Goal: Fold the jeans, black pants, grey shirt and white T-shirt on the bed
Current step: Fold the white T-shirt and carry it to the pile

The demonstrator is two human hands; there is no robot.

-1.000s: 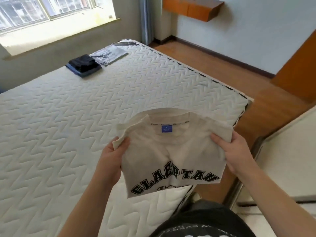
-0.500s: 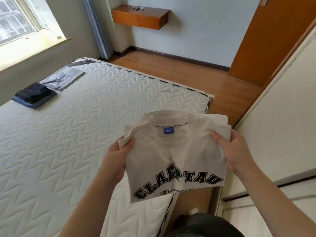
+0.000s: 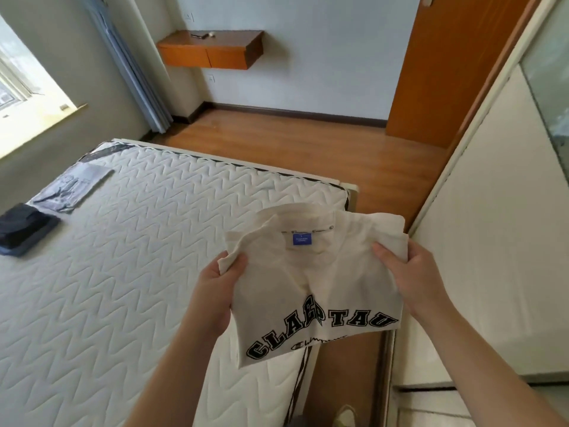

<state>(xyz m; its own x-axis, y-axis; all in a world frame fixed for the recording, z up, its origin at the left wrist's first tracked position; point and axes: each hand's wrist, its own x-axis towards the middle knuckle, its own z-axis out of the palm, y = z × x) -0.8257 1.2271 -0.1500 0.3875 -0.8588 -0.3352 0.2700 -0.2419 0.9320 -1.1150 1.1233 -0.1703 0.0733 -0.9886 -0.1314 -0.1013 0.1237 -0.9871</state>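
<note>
Fingers [image 3: 388,257] of both hands pinch folded white T-shirt's [image 3: 311,285] sides, seemingly above bed [image 3: 138,257].

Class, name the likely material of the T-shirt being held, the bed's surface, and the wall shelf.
White T-shirt: soft knit, probably cotton; it creases and droops. Bed: quilted fabric with stitched zigzags, matte. Wall shelf: wood or veneer, smooth, orange-brown, slightly glossy.

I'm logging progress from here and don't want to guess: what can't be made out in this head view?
- White T-shirt: its back and lower folds, hidden by its own front.
- Fingers of the left hand and right hand: behind the cloth.
- Black pants on the jeans: cut off by the left edge.
- Grey shirt: its print is too small.
- Small items on the wall shelf: too small.
</note>
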